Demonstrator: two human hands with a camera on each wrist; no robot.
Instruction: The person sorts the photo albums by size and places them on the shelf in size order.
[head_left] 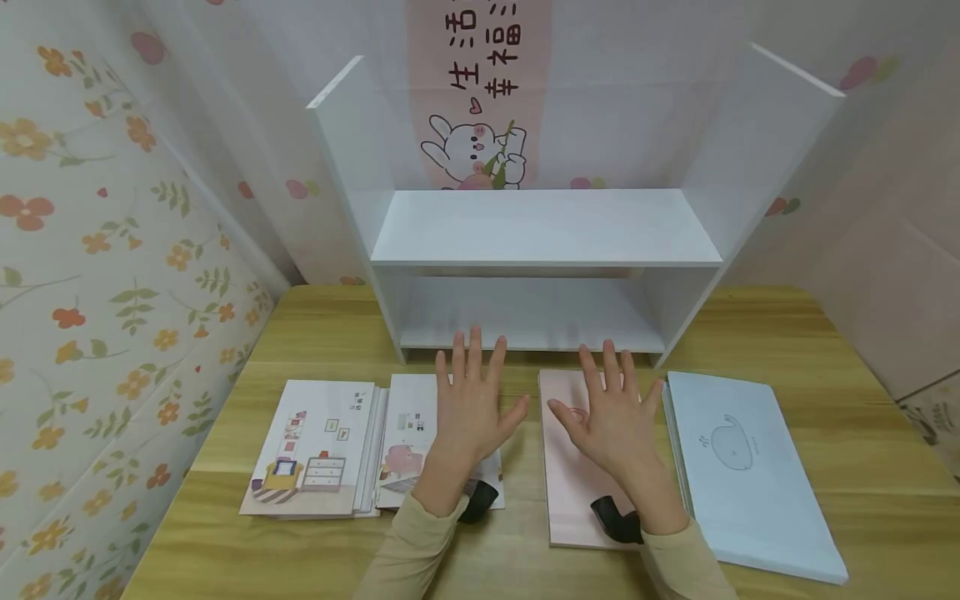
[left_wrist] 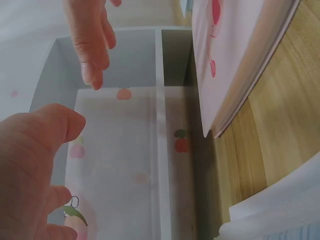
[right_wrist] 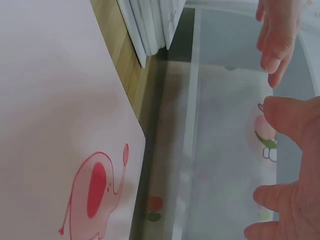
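Note:
My left hand (head_left: 471, 417) hovers with spread fingers over a white illustrated book (head_left: 408, 408), holding nothing. Likewise spread and holding nothing, my right hand (head_left: 618, 421) is above a pink book (head_left: 566, 492). An elephant drawing (right_wrist: 97, 192) shows on the pink cover in the right wrist view. Left of these lies a stack of white books (head_left: 300, 442) with a furniture picture on top. On the right is a light blue book (head_left: 772, 483) with a whale drawing, lying on something of which only an edge shows. Both thumbs point inward toward each other.
A white two-tier shelf (head_left: 543, 229) with tall side panels stands at the back of the wooden table (head_left: 202, 533). Behind it hangs a curtain (head_left: 622, 100) with a rabbit print. Floral fabric (head_left: 127, 275) covers the left side.

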